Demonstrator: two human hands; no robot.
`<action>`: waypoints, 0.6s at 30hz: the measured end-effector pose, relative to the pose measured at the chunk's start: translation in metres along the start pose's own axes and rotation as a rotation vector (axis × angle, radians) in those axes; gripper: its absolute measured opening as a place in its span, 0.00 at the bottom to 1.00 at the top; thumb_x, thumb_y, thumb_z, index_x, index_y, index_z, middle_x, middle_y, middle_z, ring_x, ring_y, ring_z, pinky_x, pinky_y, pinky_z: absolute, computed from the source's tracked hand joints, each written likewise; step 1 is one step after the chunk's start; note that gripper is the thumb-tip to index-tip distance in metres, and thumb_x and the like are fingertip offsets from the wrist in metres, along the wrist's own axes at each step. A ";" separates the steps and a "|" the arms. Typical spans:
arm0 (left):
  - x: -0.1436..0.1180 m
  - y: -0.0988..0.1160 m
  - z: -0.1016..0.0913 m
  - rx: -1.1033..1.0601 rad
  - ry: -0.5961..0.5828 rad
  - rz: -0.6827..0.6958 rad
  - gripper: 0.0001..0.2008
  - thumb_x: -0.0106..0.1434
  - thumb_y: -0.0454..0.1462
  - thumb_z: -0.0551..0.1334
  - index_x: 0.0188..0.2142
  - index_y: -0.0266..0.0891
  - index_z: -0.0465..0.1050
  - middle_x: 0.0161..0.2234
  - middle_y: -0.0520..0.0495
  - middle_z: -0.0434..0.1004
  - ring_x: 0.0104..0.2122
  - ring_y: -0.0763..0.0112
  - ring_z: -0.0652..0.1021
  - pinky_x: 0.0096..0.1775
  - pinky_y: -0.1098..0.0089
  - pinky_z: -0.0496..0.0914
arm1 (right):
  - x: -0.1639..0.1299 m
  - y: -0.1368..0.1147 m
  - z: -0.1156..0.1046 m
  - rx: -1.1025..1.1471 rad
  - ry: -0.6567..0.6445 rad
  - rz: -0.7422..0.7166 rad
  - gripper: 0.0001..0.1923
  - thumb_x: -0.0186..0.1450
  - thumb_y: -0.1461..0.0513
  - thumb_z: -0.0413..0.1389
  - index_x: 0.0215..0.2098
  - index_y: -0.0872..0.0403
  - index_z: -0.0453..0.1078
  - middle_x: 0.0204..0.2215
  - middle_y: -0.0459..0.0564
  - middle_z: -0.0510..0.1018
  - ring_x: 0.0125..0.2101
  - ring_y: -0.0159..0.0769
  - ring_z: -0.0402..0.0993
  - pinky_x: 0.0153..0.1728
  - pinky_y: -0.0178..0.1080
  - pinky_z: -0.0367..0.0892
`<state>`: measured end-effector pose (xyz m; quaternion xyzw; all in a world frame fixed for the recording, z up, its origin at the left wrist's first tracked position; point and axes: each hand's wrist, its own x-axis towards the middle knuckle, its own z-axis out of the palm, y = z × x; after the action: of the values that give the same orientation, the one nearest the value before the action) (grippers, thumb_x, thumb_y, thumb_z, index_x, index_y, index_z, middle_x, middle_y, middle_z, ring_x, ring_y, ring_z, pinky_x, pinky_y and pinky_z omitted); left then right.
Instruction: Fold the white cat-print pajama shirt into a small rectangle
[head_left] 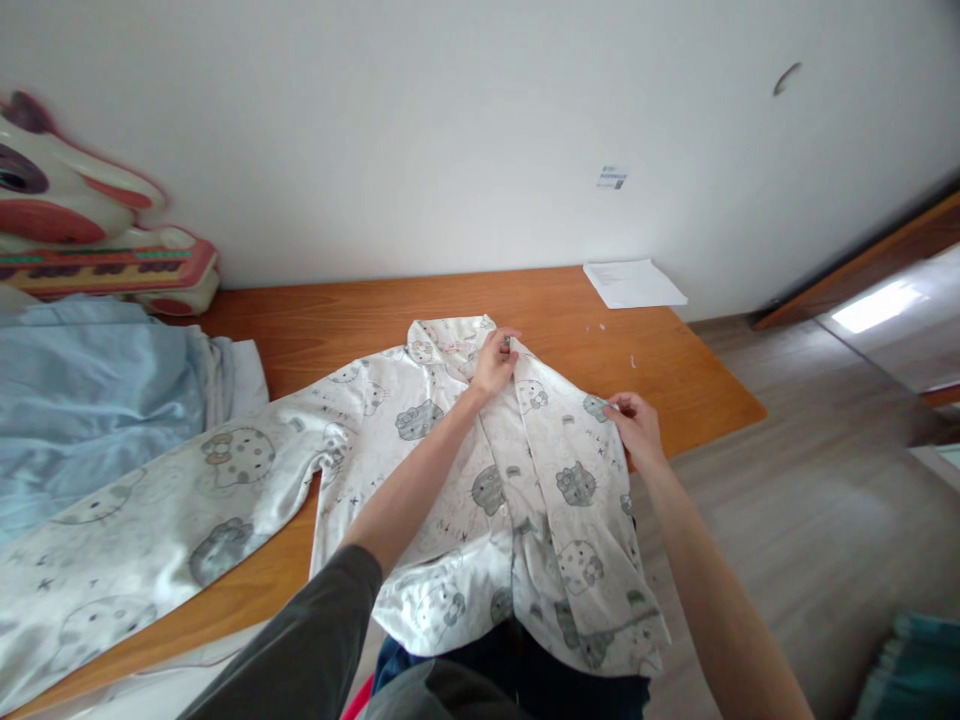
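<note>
1. White printed shirt [427, 470]: front up on the wooden table [360, 295], hem hanging past the table's near edge, one sleeve run out toward the table's left end. Can't make out the other sleeve.
2. Left hand [495, 362]: over the table, beside the collar; fingers curled, apparently pinching shoulder cloth, tips partly hidden.
3. Right hand [636, 425]: by the table's near right edge, thumb and fingers pinching the shirt's outer edge.
4. Step, my read: squaring up that shoulder side.
5. Next move calls for even tension between pinches; overhanging hem could drag it off the table.
</note>
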<state>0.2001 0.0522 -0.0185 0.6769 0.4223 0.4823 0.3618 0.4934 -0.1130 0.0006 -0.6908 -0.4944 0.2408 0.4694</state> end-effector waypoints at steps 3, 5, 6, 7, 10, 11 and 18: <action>0.000 0.004 -0.001 -0.013 -0.095 0.049 0.21 0.65 0.24 0.56 0.52 0.43 0.77 0.65 0.41 0.74 0.58 0.65 0.79 0.55 0.63 0.77 | 0.004 0.006 -0.001 -0.117 0.014 -0.017 0.18 0.60 0.47 0.65 0.34 0.52 0.77 0.33 0.52 0.81 0.35 0.43 0.75 0.43 0.46 0.70; 0.000 0.007 0.000 -0.009 -0.135 0.040 0.21 0.65 0.24 0.55 0.51 0.43 0.78 0.63 0.41 0.76 0.58 0.64 0.79 0.56 0.62 0.77 | 0.005 0.007 -0.001 -0.140 0.021 -0.015 0.18 0.60 0.47 0.66 0.37 0.53 0.78 0.34 0.53 0.82 0.36 0.44 0.76 0.44 0.48 0.70; 0.000 0.008 0.000 -0.005 -0.152 0.031 0.21 0.66 0.24 0.55 0.51 0.43 0.78 0.62 0.41 0.77 0.58 0.64 0.79 0.57 0.61 0.77 | 0.003 0.006 -0.002 -0.145 0.016 -0.014 0.21 0.59 0.47 0.66 0.42 0.53 0.78 0.35 0.53 0.82 0.36 0.45 0.76 0.45 0.48 0.71; 0.000 0.009 0.001 -0.003 -0.169 0.027 0.22 0.66 0.24 0.55 0.51 0.43 0.78 0.60 0.41 0.79 0.58 0.64 0.79 0.58 0.61 0.76 | -0.001 0.004 -0.004 -0.134 0.001 -0.013 0.25 0.59 0.47 0.67 0.48 0.53 0.78 0.36 0.53 0.82 0.37 0.45 0.77 0.45 0.48 0.72; 0.000 0.010 0.002 0.004 -0.227 0.051 0.22 0.67 0.25 0.54 0.53 0.42 0.79 0.57 0.41 0.81 0.58 0.63 0.80 0.59 0.60 0.75 | -0.028 -0.002 -0.015 -0.048 -0.052 -0.003 0.38 0.61 0.46 0.67 0.65 0.52 0.68 0.46 0.55 0.82 0.41 0.45 0.80 0.45 0.47 0.74; 0.000 0.009 0.003 0.015 -0.247 0.066 0.22 0.68 0.25 0.54 0.53 0.42 0.79 0.57 0.42 0.82 0.58 0.62 0.80 0.60 0.59 0.75 | -0.043 -0.004 -0.022 -0.042 -0.037 -0.002 0.39 0.62 0.45 0.67 0.66 0.51 0.66 0.48 0.56 0.82 0.42 0.45 0.80 0.46 0.47 0.75; -0.005 -0.002 0.010 0.152 -0.250 0.249 0.18 0.67 0.26 0.57 0.50 0.42 0.79 0.54 0.42 0.81 0.58 0.59 0.79 0.65 0.54 0.72 | -0.187 0.018 -0.075 -0.261 -0.173 0.131 0.21 0.71 0.42 0.59 0.39 0.50 0.72 0.31 0.48 0.78 0.31 0.41 0.74 0.35 0.42 0.69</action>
<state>0.2080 0.0478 -0.0245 0.8038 0.3224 0.4023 0.2969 0.4878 -0.3149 -0.0063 -0.7534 -0.5138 0.2634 0.3146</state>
